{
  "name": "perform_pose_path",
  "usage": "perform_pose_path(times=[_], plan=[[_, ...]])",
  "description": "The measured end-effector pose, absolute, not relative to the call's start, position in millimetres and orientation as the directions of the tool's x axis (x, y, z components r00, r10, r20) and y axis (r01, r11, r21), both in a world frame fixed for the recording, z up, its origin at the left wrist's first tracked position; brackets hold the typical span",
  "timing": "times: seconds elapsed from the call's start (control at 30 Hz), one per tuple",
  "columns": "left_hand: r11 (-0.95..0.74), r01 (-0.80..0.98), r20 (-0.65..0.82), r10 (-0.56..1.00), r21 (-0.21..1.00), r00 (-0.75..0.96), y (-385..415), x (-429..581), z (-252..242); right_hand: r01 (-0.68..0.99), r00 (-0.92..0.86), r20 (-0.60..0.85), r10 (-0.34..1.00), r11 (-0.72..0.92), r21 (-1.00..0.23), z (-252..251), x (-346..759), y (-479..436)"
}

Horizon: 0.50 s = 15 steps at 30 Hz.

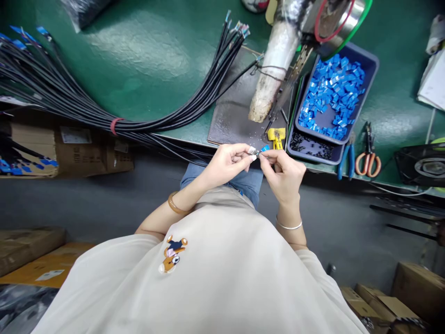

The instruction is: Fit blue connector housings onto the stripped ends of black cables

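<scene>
Green bench top (pixel 135 60) is extending beneath everything; positions below are referred to the grey tray (pixel 370 69). Black cable bundle (pixel 160 124), bound by a red tie (pixel 116 125), is curving across the bench well to the left of the tray, its stripped ends fanning out on the far side and blue connectors showing at its other end. Tube wrapped in white (pixel 274 65) is slanting down just left of the tray, above a dark plate (pixel 227 120) that is lying on the bench, also left of the tray.

The tray itself is holding loose blue pieces (pixel 335 88) and is sitting partly over a lower tray (pixel 314 159), which is containing small black parts. Left hand (pixel 225 162) and right hand (pixel 285 174) are meeting at the bench edge, left of the tray and nearer the wearer. Orange-handled snips (pixel 368 146) and blue-handled pliers (pixel 352 157) are lying just right of the tray's near end. A yellow tool (pixel 277 134) is resting just left of it.

Blue connector (pixel 265 148) is showing beside the right fingertips, left of the tray; whether it is being held, cannot tell. Both hands are pinching, thumb against forefinger, on a small dark piece (pixel 257 153) at the same spot; its form is too small to read.
</scene>
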<state>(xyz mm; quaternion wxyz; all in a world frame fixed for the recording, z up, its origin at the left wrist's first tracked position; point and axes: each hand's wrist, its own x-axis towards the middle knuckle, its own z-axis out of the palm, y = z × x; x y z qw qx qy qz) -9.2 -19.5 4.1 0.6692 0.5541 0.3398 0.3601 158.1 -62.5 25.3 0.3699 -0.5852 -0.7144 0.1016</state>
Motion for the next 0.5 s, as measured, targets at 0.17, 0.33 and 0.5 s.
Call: perform_pose_path(times=[0.17, 0.33, 0.5], plan=[[0.013, -0.142, 0.047, 0.912, 0.990, 0.409, -25, -3, 2, 0.475, 0.040, 0.113, 0.993, 0.080, -0.876, 23, 159, -61], [0.038, -0.187, 0.035, 0.928, 0.982, 0.371, -25, 2, 4, 0.290, 0.160, 0.125, 0.979, 0.074, -0.954, 23, 163, -60], [0.094, -0.204, -0.012, 0.930, 0.975, 0.368, -17, 1, 4, 0.432, 0.343, 0.387, 0.856, 0.222, -0.874, 27, 169, -64]])
